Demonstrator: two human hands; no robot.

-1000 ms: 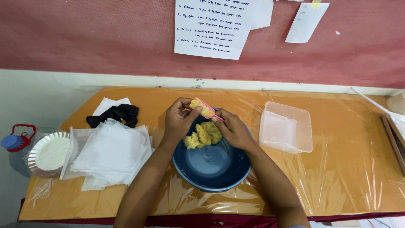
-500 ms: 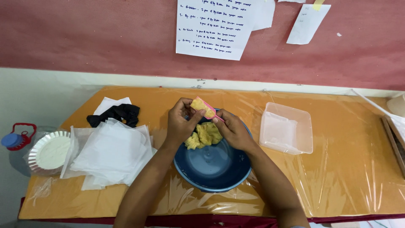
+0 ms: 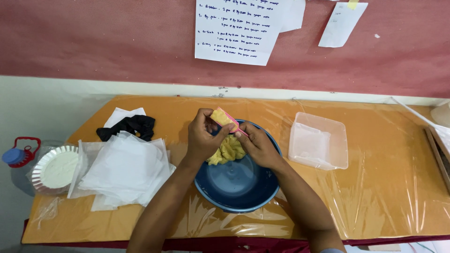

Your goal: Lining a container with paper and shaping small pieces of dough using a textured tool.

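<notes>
Red wall with pinned paper sheets [image 3: 239,29] backs an orange table [image 3: 384,197] under clear plastic film. Seen from the head camera, both hands meet over the far rim of a blue bowl [image 3: 236,187]. The left hand [image 3: 202,138] pinches a small yellow dough piece [image 3: 221,117]; the right hand [image 3: 257,145] grips a pink scraper [image 3: 233,122] against it. More dough [image 3: 228,150] lies in the bowl below. Compared with half a second ago, hands and dough have barely shifted, so the scraping looks unfinished. Left sits a stack of white sheets [image 3: 123,171], right a clear tub [image 3: 319,140].
</notes>
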